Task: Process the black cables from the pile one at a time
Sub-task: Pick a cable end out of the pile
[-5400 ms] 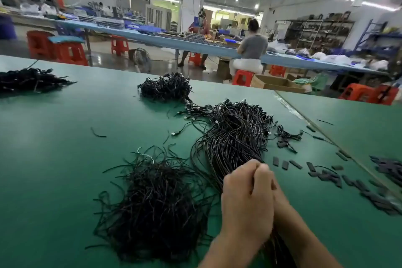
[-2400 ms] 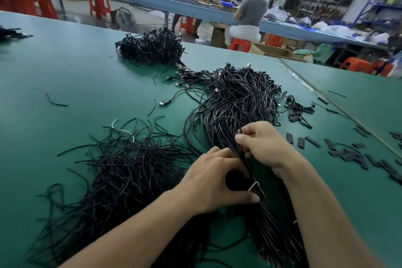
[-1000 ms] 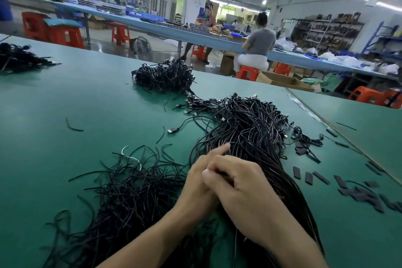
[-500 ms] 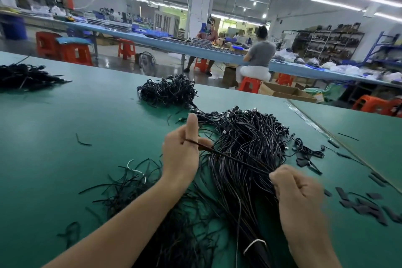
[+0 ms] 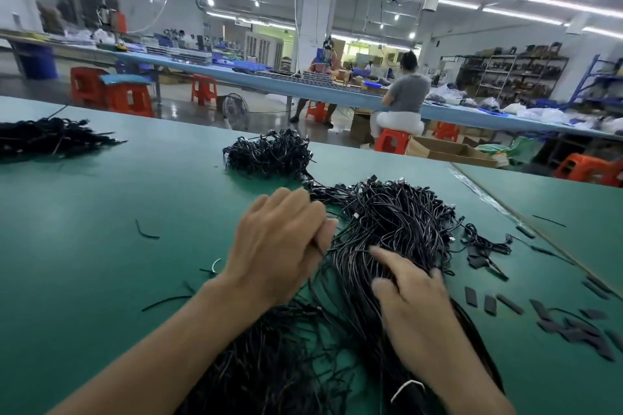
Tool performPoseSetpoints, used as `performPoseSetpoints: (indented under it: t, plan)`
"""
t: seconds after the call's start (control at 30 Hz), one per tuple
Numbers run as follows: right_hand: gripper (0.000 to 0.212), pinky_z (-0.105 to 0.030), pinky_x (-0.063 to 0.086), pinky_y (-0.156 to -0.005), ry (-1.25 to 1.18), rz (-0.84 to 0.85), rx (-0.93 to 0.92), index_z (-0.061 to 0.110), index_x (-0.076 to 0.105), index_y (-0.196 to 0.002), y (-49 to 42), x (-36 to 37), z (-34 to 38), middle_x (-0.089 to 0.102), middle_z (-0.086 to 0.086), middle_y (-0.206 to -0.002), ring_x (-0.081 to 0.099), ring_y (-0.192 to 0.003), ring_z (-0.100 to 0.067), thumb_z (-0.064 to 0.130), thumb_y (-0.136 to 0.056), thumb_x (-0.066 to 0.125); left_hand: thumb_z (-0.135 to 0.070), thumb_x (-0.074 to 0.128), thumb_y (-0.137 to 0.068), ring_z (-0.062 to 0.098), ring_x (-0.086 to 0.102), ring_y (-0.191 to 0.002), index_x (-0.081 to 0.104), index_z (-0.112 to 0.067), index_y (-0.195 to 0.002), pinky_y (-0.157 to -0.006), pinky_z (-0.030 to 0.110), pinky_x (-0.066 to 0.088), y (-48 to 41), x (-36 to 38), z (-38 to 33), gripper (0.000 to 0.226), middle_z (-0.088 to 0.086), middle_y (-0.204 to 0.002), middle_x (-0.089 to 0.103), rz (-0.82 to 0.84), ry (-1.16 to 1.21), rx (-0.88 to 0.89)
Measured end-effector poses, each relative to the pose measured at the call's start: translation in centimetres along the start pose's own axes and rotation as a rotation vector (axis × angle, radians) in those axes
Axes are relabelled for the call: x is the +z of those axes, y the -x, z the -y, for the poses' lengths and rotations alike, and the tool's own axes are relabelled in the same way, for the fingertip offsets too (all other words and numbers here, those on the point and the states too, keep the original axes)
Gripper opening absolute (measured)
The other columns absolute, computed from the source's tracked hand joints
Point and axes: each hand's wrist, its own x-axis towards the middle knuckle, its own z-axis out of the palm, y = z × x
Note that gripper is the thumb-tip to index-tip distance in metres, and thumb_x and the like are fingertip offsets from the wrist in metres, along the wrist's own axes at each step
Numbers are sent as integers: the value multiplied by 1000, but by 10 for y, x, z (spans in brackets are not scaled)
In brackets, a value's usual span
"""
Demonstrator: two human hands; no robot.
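Observation:
A big pile of black cables (image 5: pixel 397 222) lies on the green table (image 5: pixel 84 212), bound near me by a white tie (image 5: pixel 406 389). My left hand (image 5: pixel 279 242) hovers at the pile's left edge and pinches one thin black cable (image 5: pixel 318 250) that runs down toward the bundle. My right hand (image 5: pixel 411 293) rests on top of the pile with its fingers spread and relaxed. A loose heap of black strands (image 5: pixel 269 364) lies under my left forearm.
A second cable bundle (image 5: pixel 269 153) sits further back, and another (image 5: pixel 50 136) at the far left. Small black sleeve pieces (image 5: pixel 566 323) are scattered to the right. A table seam (image 5: pixel 505 212) runs diagonally on the right. People sit at a blue bench beyond.
My left hand has come down from its raised position, still pinching the single cable. My right hand let go of that cable and moved onto the pile, fingers spread.

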Motion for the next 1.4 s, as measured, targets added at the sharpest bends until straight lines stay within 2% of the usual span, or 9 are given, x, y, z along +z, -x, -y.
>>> performPoseSetpoints:
  t: [0.1,0.17,0.33,0.57,0.73,0.9,1.0,1.1,1.4]
  plan:
    - [58,-4,36,-94,-502,41,-140,44,58,-130,1,4,30,67,24,-117,55,-113,12,71,-92,24,-36,33,-97,16,30,-69,37,-22,-79,-61,36,37,-3,6,-13,23,-5,-79,34,107,-76,-39]
    - [71,-14,47,-86,-534,90,-87,44,61,-121,-1,9,33,71,18,-102,64,-98,5,87,-83,20,-31,34,-91,17,30,-71,35,-22,-81,-61,37,40,-4,8,-18,13,-3,-81,36,147,-82,-57]
    - [44,-17,31,-41,-420,-253,-118,36,65,-74,-8,15,14,49,13,-47,38,-41,-6,64,-89,35,-23,43,-96,15,45,-73,47,-20,-94,-66,33,42,7,14,-14,6,-4,-86,51,193,6,-58]
    - [42,-23,32,-42,-270,-291,157,30,62,-77,-15,6,-37,40,10,-43,34,-39,-4,55,-95,34,-13,55,-100,8,40,-41,44,-28,-88,-39,20,30,5,8,23,22,-11,-48,47,-136,348,-628]
    - [24,-34,48,-84,378,26,201,38,58,-111,-8,9,-33,65,12,-100,61,-93,-12,37,-105,34,-64,71,-75,2,53,-61,52,-31,-72,-55,24,39,8,-4,24,37,-16,-63,52,499,151,-518]
    - [61,-37,15,-121,393,226,37,36,19,-154,-6,28,-4,41,15,-146,34,-138,-11,42,-100,48,-97,19,-66,10,49,-60,42,-25,-73,-64,31,43,31,-2,11,76,-8,-64,52,714,43,-437]
    - [48,-24,41,-100,-9,196,-55,41,38,-144,-8,35,11,59,22,-115,53,-108,0,37,-98,52,-77,10,-83,22,48,-66,31,-26,-74,-63,38,36,37,6,7,56,-2,-64,47,677,100,-429]
    - [15,-16,47,-64,-249,34,-44,34,68,-95,-9,36,12,64,22,-72,58,-70,5,40,-98,55,-66,19,-92,21,47,-65,31,-26,-71,-65,38,42,40,9,9,47,-5,-63,46,570,130,-437]
    - [24,-17,43,-51,-362,-164,-61,26,67,-72,-13,37,-6,66,10,-66,58,-60,-10,39,-92,65,-82,25,-83,13,35,-48,43,-20,-60,-53,31,35,58,9,-2,69,-8,-52,37,747,544,-578]
